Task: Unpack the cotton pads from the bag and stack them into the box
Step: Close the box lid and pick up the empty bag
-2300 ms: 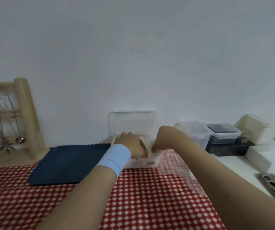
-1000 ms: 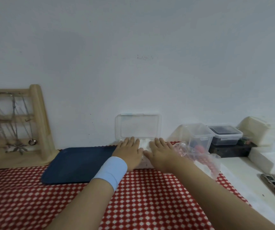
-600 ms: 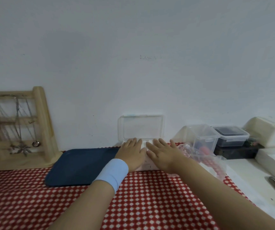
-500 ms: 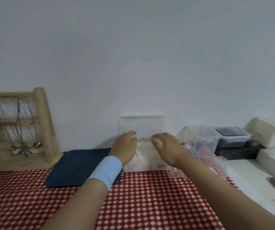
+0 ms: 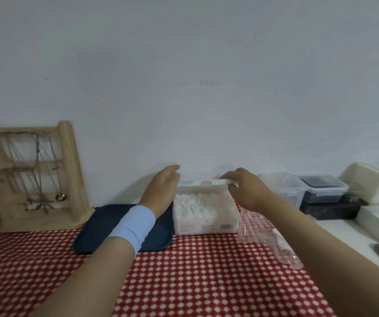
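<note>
Red-and-white checked cloth (image 5: 206, 271) covers the near table, and both forearms reach across it. A crumpled clear plastic bag (image 5: 259, 227) lies on the cloth at the near right, just beside the box. The left wrist wears a pale blue wristband (image 5: 133, 227) over a dark blue tray (image 5: 101, 227).

Right of the tray stands the clear plastic box (image 5: 206, 223), with white cotton pads (image 5: 197, 205) packed inside it, showing through its front wall. Its lid (image 5: 211, 182) lies low over the top. The right hand (image 5: 248, 191) pinches the lid's right end, fingers curled above and thumb below. The left hand (image 5: 161, 188) is at the lid's left end with fingers gently curved; whether it grasps cannot be told.

Farther right sit a clear lidded container (image 5: 282, 186) and a dark-filled one (image 5: 321, 187). At the far left, a wooden jewellery stand (image 5: 69, 175) hung with necklaces (image 5: 40, 197) stands against the white wall (image 5: 206, 88).
</note>
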Tool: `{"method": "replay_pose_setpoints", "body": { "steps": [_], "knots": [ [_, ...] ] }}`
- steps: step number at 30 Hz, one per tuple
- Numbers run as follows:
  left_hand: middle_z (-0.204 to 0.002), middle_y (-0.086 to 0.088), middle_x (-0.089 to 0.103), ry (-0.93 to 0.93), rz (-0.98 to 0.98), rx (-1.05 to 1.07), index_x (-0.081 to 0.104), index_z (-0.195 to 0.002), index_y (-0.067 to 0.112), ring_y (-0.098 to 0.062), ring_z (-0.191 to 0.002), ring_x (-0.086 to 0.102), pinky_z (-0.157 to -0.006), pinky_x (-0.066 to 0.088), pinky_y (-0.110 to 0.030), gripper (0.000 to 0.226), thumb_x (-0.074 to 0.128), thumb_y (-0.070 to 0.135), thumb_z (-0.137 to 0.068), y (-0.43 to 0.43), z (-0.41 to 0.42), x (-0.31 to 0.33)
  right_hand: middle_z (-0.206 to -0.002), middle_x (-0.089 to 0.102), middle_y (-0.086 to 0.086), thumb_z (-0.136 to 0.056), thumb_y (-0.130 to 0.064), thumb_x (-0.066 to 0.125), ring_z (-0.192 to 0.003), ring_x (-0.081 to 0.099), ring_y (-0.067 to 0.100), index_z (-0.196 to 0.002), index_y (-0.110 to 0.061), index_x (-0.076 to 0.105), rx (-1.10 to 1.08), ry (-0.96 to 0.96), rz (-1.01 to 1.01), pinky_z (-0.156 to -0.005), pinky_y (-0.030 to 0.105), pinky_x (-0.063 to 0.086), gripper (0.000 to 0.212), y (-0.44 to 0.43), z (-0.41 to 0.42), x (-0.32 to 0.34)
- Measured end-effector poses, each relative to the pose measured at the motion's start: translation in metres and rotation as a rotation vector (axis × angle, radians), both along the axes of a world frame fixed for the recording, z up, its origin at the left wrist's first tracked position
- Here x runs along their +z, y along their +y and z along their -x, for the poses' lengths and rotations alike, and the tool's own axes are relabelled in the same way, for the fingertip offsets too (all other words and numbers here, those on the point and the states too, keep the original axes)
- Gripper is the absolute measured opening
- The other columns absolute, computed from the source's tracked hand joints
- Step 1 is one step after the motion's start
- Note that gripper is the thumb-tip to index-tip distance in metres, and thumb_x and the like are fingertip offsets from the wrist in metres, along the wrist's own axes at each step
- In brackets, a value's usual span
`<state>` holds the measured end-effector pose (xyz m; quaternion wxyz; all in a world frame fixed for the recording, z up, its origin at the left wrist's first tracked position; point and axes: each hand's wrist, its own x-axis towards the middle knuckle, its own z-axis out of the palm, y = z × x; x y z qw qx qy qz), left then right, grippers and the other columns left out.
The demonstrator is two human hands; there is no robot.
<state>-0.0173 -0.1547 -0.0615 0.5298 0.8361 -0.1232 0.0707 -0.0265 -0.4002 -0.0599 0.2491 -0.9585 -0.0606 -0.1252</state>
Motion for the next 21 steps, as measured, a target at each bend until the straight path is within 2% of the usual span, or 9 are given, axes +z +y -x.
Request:
{"method": "replay_pose_setpoints", "body": {
  "steps": [3, 6, 9, 13, 16, 21],
  "knots": [
    [-0.156, 0.012, 0.042, -0.044, -0.307, -0.128, 0.052, -0.146, 0.030, -0.008, -0.143, 0.038, -0.117, 0.024, -0.025, 0.041, 0.047, 0.039, -0.106, 0.002, 0.011, -0.010, -0.147, 0.048, -0.005, -0.093, -0.016, 0.052, -0.131, 0.050, 0.017, -0.141, -0.028, 0.056, 0.056, 0.081, 0.136, -0.109, 0.030, 0.039, 0.050, 0.000, 0.019, -0.013],
    [-0.163, 0.011, 0.033, -0.008, -0.579, -0.193, 0.043, -0.152, 0.033, -0.012, -0.150, 0.029, -0.125, 0.019, -0.036, 0.056, 0.052, 0.052, -0.101, 0.000, 0.018, -0.022, -0.163, 0.030, -0.005, -0.091, -0.030, 0.055, -0.146, 0.033, 0.018, -0.155, -0.037, 0.035, 0.089, 0.176, 0.247, -0.120, 0.037, 0.025, 0.067, 0.006, 0.035, -0.023],
    [-0.167, 0.011, 0.024, -0.039, -0.768, -0.192, 0.035, -0.155, 0.039, -0.016, -0.155, 0.015, -0.127, 0.013, -0.040, 0.061, 0.049, 0.058, -0.099, -0.006, 0.022, -0.031, -0.168, 0.014, -0.002, -0.099, -0.048, 0.044, -0.154, 0.014, 0.019, -0.157, -0.046, 0.022, 0.098, 0.180, 0.364, -0.123, 0.043, 0.012, 0.062, 0.015, 0.045, -0.028],
    [-0.168, 0.008, 0.021, -0.105, -0.889, -0.179, 0.031, -0.157, 0.038, -0.019, -0.156, 0.011, -0.126, 0.013, -0.038, 0.059, 0.048, 0.052, -0.102, -0.008, 0.020, -0.035, -0.169, 0.009, 0.003, -0.108, -0.047, 0.030, -0.154, 0.011, 0.024, -0.158, -0.041, 0.019, 0.119, 0.165, 0.438, -0.122, 0.047, 0.018, 0.052, 0.022, 0.048, -0.032],
    [-0.168, 0.005, 0.024, -0.161, -0.941, -0.167, 0.032, -0.157, 0.034, -0.019, -0.155, 0.015, -0.123, 0.018, -0.034, 0.054, 0.046, 0.042, -0.106, -0.010, 0.017, -0.040, -0.170, 0.001, 0.004, -0.108, -0.045, 0.032, -0.156, 0.001, 0.026, -0.158, -0.043, 0.014, 0.109, 0.180, 0.405, -0.122, 0.051, 0.017, 0.054, 0.020, 0.041, -0.041],
    [-0.168, 0.007, 0.024, -0.152, -0.982, -0.154, 0.032, -0.157, 0.034, -0.020, -0.156, 0.014, -0.123, 0.020, -0.037, 0.053, 0.043, 0.044, -0.106, -0.013, 0.013, -0.040, -0.170, -0.003, 0.002, -0.108, -0.043, 0.035, -0.156, -0.006, 0.024, -0.158, -0.047, 0.013, 0.107, 0.174, 0.373, -0.123, 0.049, 0.015, 0.055, 0.018, 0.032, -0.050]
  ]
}}
